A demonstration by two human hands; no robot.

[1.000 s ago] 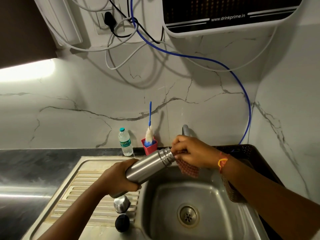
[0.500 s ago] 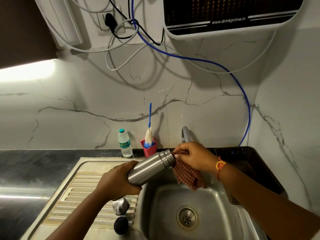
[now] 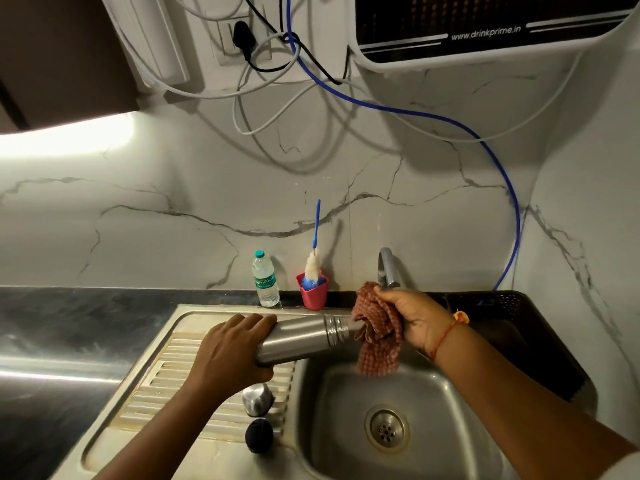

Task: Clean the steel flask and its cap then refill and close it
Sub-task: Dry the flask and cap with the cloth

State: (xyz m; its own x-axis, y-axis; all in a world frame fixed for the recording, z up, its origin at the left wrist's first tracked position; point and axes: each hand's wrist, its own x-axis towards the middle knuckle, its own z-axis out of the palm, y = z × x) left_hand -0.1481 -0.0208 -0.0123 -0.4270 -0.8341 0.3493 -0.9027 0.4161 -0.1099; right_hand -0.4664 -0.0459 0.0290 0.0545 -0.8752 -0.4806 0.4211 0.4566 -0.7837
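Your right hand (image 3: 412, 318) has drawn the checked cloth (image 3: 379, 341) back from the neck of the steel flask (image 3: 301, 337). Half a second ago the cloth was bunched against the mouth under your fingers. Now it hangs from those clenched fingers up by the tap (image 3: 388, 268), with only a fold lying against the flask's open end. I cannot tell whether that fold reaches inside.

Your left hand (image 3: 230, 348) keeps its grasp round the flask's lower body. It has brought the flask from a tilt to almost level, mouth pointing right, in the air above the line where the draining board (image 3: 156, 386) meets the sink (image 3: 339, 410).

To my eye the wipe of the neck is finishing. That would leave the cap, the refill and the closing still ahead of you, so you are somewhere near the middle.

The flask is plain brushed steel with a dull sheen and a band of ridged rings below the mouth. It is uncapped, and no dents show on the side facing you. I cannot judge from here whether it is wet or dry.

The steel cap (image 3: 257, 399) stands on the draining board just on the near side of the flask's base. A dark round stopper (image 3: 259, 435) sits nearer to you again. Neither is touched by your hands.
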